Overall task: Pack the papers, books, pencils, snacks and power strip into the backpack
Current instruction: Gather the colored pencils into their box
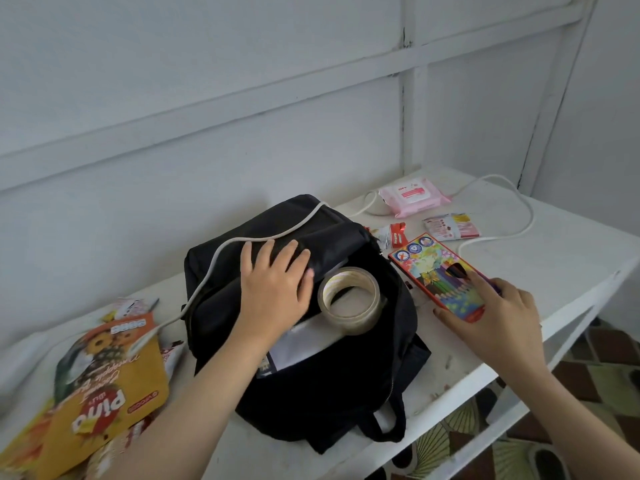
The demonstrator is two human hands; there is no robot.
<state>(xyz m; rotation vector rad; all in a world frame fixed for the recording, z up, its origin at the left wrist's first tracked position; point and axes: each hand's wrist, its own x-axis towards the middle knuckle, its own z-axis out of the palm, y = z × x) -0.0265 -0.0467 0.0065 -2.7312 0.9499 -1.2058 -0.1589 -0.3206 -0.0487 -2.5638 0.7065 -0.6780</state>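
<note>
Two hands show: the left grip lies flat, fingers straight, on the backpack flap; the right grip pinches the pencil box, which stretches toward eleven o'clock from it, at the backpack's three o'clock.

Tape roll, pink wipes pack, white table
</note>
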